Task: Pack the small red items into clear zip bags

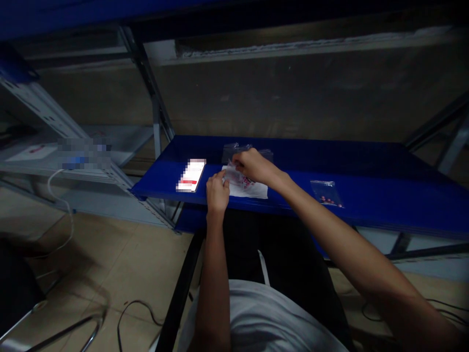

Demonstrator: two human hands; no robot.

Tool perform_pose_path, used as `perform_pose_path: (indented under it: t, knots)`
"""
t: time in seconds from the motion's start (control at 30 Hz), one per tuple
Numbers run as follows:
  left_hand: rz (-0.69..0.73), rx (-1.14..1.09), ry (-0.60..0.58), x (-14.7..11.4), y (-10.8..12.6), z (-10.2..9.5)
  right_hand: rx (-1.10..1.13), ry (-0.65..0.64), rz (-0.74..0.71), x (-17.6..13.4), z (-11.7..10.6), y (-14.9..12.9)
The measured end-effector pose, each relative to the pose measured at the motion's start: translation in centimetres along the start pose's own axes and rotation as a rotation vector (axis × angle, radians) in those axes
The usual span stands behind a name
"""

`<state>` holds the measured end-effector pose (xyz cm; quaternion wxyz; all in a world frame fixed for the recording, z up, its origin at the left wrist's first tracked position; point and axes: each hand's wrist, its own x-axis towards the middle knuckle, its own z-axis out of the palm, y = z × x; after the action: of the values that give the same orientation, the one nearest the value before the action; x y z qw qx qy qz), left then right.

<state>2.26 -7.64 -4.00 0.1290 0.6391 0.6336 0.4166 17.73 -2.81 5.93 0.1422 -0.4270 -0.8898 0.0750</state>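
Observation:
On the blue shelf lies a white paper or cloth (258, 191) with small reddish-pink pieces (247, 183) on its middle. A small clear plastic bag (233, 173) is over its left part. My right hand (254, 165) reaches in from the right, its fingers curled and closed at the bag's upper side, partly hiding it. My left hand (217, 191) rests at the left edge of the paper, fingers bent and pinched at the bag's lower left edge. Whether the bag holds any pieces is too dark to tell.
A lit phone (192, 175) lies left of my hands on the blue shelf (366, 181). Behind them are more clear bags (234, 147). At the right lies a zip bag (324, 188) with several pink beads. A metal post (54, 110) and grey shelf (128, 137) stand left.

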Motion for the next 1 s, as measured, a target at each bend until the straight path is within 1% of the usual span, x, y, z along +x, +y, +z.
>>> perform_pose_path:
  t: [0.27,0.53,0.73,0.87,1.0]
  knots:
    - [-0.055,-0.035,-0.014,0.0,0.3,0.0,-0.129,-0.044,-0.013,0.1,0.4,-0.4]
    - [-0.024,0.026,-0.019,-0.1,0.4,0.6,-0.178,-0.057,0.019,0.0,-0.3,-1.5]
    - [-0.026,0.017,-0.028,0.0,0.3,0.9,-0.179,-0.043,0.085,-0.2,-0.4,-1.3]
    - [-0.03,0.005,-0.014,0.0,0.3,0.9,-0.101,0.004,0.102,-0.9,0.3,-0.6]
    - [-0.027,0.0,-0.006,-0.1,0.1,1.2,0.056,0.077,0.106,-1.7,1.9,0.5]
